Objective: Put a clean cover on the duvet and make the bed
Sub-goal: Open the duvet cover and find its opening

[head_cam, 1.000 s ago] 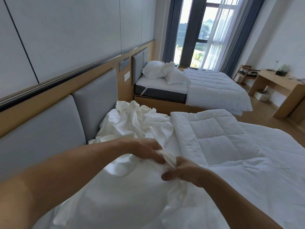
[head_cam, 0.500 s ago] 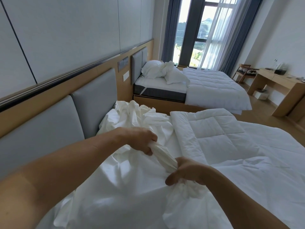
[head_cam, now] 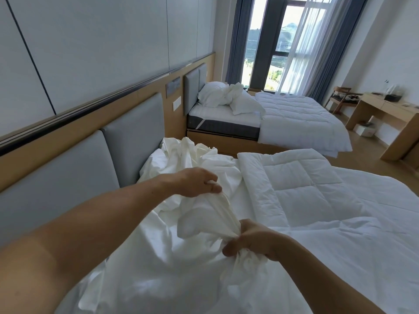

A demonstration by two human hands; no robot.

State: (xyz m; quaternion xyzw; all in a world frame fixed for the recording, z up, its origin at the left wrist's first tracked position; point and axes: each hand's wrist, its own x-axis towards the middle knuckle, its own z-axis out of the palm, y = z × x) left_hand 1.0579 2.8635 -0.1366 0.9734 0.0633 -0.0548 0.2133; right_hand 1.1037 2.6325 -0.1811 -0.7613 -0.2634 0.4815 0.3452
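Gripping a twisted band of the white duvet cover (head_cam: 145, 264), the left hand (head_cam: 195, 182) curls its fingers round the cloth near the grey headboard (head_cam: 136, 137). The right hand (head_cam: 255, 242) pinches the same band lower down, nearer the camera. The band runs taut between the 2 hands. The cover lies crumpled over the head end of the near bed, bunched against the headboard. The quilted duvet (head_cam: 306, 191) lies spread just to the right, touching the cover. Beyond stand a 2nd bed (head_cam: 299, 118) with pillows (head_cam: 217, 96) and a wooden counter (head_cam: 385, 107) near the window (head_cam: 278, 41).
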